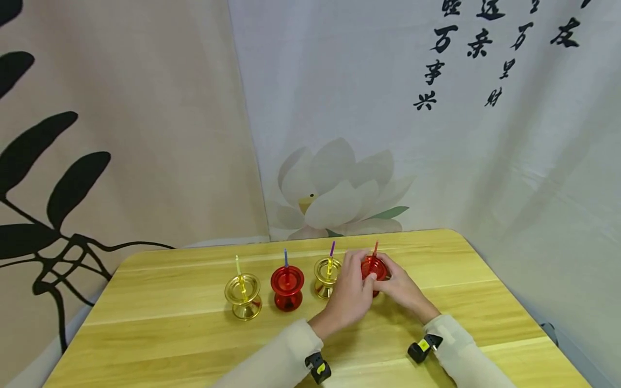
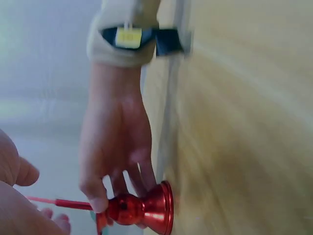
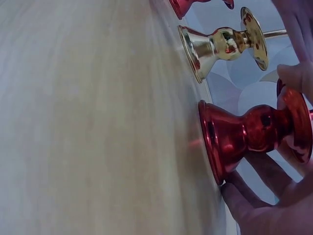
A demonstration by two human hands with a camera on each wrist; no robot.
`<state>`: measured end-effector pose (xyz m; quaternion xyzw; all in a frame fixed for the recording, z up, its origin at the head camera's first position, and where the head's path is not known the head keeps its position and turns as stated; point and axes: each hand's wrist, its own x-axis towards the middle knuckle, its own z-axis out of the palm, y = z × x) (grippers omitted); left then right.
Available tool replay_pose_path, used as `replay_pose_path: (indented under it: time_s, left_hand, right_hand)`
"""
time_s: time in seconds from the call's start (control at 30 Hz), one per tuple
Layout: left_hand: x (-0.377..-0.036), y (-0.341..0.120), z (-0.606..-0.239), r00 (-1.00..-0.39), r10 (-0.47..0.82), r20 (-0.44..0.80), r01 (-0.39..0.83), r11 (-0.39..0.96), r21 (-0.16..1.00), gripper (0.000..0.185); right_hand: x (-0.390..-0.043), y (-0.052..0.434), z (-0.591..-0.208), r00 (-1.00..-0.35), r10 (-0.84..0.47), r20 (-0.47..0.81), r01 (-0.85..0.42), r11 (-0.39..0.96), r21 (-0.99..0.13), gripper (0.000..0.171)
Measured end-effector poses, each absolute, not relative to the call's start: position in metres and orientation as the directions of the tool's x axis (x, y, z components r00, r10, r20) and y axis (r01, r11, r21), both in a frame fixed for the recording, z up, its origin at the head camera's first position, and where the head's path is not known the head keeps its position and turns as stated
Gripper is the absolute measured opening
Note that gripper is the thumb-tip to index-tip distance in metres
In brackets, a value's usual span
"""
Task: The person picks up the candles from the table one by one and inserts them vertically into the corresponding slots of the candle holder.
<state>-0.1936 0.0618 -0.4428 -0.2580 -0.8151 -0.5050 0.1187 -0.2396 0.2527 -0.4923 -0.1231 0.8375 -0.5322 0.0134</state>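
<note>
- Head view gives me the whole row of four holders; my left wrist view shows only the red candle holder (image 2: 142, 210) standing on the table (image 2: 244, 122).
- My right hand (image 1: 400, 288) curls round the holder's stem (thumb in front).
- My left hand (image 1: 350, 293) pinches its cup rim.
- The holder sits between both hands, gold holder (image 1: 326, 276) just left of my left hand.
</note>
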Motion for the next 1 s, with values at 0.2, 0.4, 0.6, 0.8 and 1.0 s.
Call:
replay_pose_path:
  time_s: [0.2,0.4,0.6,0.8,1.0]
  left_hand:
    - [-0.161,0.025,-0.439,-0.85,0.454,0.267,0.454,0.377,0.807,0.047]
    - [-0.135,-0.036,-0.453,-0.838,0.533,0.12,0.408,0.465,0.786,0.044]
    - [-0.118,-0.102,-0.477,-0.879,0.475,0.022,0.307,0.53,0.791,0.037]
    - [-0.114,-0.156,-0.484,-0.921,0.389,-0.006,0.24,0.581,0.778,0.025]
    - [-0.122,-0.211,-0.482,-0.967,0.253,-0.018,0.167,0.69,0.704,0.014]
  right_hand:
    - [-0.242,0.252,-0.492,-0.97,-0.231,0.079,-0.166,0.389,-0.906,0.065]
    - [-0.242,0.252,-0.491,-0.975,-0.217,0.038,-0.122,0.388,-0.914,0.071]
    - [-0.241,0.256,-0.489,-0.978,-0.209,0.008,-0.092,0.397,-0.913,0.072]
    - [-0.24,0.264,-0.49,-0.973,-0.232,0.001,-0.089,0.368,-0.926,0.073]
    - [-0.236,0.281,-0.49,-0.941,-0.334,0.049,-0.184,0.386,-0.904,0.073]
